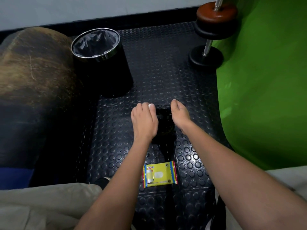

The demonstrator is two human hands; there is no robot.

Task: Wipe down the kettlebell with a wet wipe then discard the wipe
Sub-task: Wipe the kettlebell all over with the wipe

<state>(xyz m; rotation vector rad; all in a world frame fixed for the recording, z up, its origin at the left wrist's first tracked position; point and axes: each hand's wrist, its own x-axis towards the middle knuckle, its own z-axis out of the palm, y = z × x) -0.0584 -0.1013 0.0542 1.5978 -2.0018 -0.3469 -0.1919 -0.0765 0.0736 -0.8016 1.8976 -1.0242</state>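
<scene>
A black kettlebell [164, 121] stands on the studded rubber floor between my two hands. My left hand [144, 121] presses against its left side, closed on a white wet wipe [150, 105] that shows only as a small bit at my fingertips. On the kettlebell's right side my right hand [180, 114] grips it, fingers curled over the top edge. Much of the kettlebell is hidden by my hands and is dark. A yellow wet wipe pack [160, 174] lies flat on the floor nearer to me, between my forearms.
A black bin [101, 63] with a chrome rim and a grey liner stands at the back left. A brown padded object [33, 72] fills the left side. A dumbbell [211, 35] with black and brown plates leans at the back right against a green surface [265, 80].
</scene>
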